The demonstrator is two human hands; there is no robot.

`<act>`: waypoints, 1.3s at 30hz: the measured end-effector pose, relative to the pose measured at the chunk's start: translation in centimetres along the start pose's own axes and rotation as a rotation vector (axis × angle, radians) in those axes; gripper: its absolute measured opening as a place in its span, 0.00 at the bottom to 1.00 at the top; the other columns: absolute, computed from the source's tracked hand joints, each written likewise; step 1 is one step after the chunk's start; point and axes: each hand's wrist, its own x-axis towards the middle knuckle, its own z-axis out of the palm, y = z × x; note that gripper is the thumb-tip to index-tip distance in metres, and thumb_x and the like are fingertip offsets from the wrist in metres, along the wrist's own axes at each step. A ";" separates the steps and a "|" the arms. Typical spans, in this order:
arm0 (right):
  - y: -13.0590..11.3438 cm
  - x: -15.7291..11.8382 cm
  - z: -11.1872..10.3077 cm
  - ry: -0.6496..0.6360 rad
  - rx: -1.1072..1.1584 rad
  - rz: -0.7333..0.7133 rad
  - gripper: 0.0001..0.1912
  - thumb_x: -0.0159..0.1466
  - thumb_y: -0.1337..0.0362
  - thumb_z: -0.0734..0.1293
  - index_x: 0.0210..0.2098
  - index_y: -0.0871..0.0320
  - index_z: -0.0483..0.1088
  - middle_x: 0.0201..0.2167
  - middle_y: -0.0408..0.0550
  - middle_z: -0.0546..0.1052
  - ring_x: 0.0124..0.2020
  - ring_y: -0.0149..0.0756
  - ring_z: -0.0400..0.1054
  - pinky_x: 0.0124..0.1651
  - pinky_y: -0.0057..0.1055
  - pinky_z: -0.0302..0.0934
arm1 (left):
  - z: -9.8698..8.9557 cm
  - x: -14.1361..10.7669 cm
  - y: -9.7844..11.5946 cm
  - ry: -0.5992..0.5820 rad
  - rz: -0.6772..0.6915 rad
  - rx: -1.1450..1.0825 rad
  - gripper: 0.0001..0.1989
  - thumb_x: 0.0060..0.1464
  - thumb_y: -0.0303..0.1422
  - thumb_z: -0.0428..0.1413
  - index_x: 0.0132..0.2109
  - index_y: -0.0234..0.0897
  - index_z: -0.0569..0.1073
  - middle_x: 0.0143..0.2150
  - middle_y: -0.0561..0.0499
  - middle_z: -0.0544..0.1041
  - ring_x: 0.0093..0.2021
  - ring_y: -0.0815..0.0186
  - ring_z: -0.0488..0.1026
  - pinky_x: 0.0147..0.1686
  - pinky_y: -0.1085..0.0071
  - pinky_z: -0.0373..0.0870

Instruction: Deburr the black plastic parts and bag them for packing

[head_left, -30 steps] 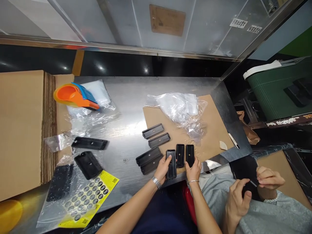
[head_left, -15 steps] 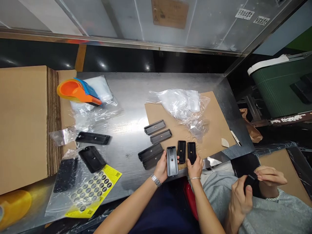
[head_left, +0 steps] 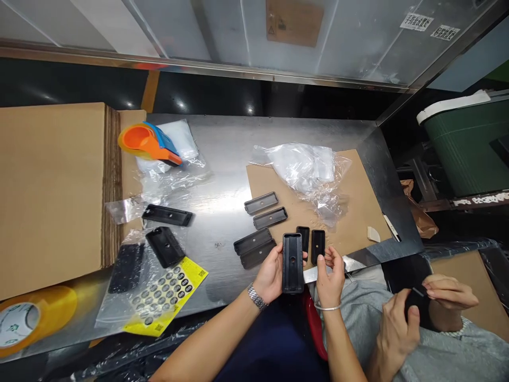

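Head view: nearest, the left hand (head_left: 271, 278) wraps a black tray (head_left: 292, 265) from its left side, fingertips showing past the right edge, hollow face up with a small hole in its middle. Just beside it, the right hand (head_left: 332, 278) is half open, thumb apart from loosely bent fingers, with nothing visible in its grasp; its thumb overlaps the lower end of an upright tray (head_left: 317, 245), and whether they touch I cannot tell. At the right, a co-worker's hands (head_left: 400, 323) hold a small dark piece. To the left lie a roll of tape (head_left: 58, 305) and a yellow sticker sheet (head_left: 194, 270), partly under clear plastic. Beyond the left hand, two dark trays (head_left: 252, 241) lie side by side, with two greyer trays (head_left: 261, 202) farther off. Behind those, a clear plastic bag (head_left: 301, 167) rests on a cardboard sheet (head_left: 358, 193). Far left, an orange-and-blue tape dispenser (head_left: 167, 151) sits near stacked cardboard (head_left: 51, 185)
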 end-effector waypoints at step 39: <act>8.8 0.0 3.7 -0.123 -0.361 0.028 0.27 0.54 0.62 0.61 0.52 0.65 0.58 0.44 0.61 0.66 0.47 0.50 0.57 0.49 0.44 0.51 | -7.6 9.1 -0.5 0.449 0.783 1.411 0.24 0.52 0.30 0.47 0.57 0.31 0.59 0.57 0.37 0.64 0.56 0.52 0.62 0.55 0.55 0.57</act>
